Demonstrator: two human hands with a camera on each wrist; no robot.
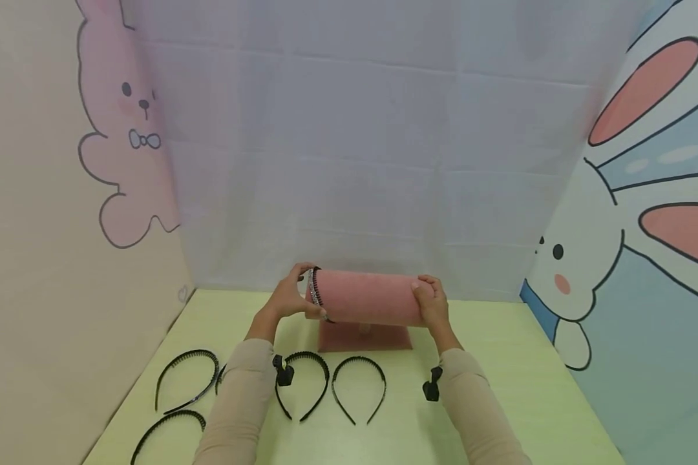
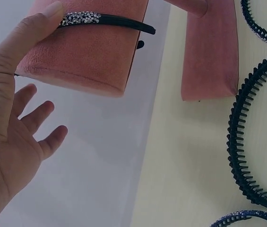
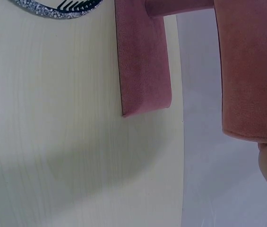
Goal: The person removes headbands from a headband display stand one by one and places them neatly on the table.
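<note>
A pink padded headband display stand (image 1: 366, 298), a horizontal roll on a flat pink base (image 1: 365, 339), stands near the back of the table. Around the roll's left end sits a black toothed headband (image 2: 82, 19) with a silver rhinestone section. My left hand (image 1: 283, 298) holds that headband, its thumb (image 2: 38, 24) pressed on the rhinestones. The other fingertips seen in the left wrist view are apart from the roll. At the opposite end, my right hand (image 1: 433, 305) grips the roll, thumb in front and fingers over the top. Only a little of it shows in the right wrist view.
Several black headbands lie on the table in front of the stand, including a toothed one (image 1: 306, 354), a thin one (image 1: 357, 359) and one at the left (image 1: 194, 352). My left forearm partly covers another. A white curtain (image 1: 360, 161) hangs behind.
</note>
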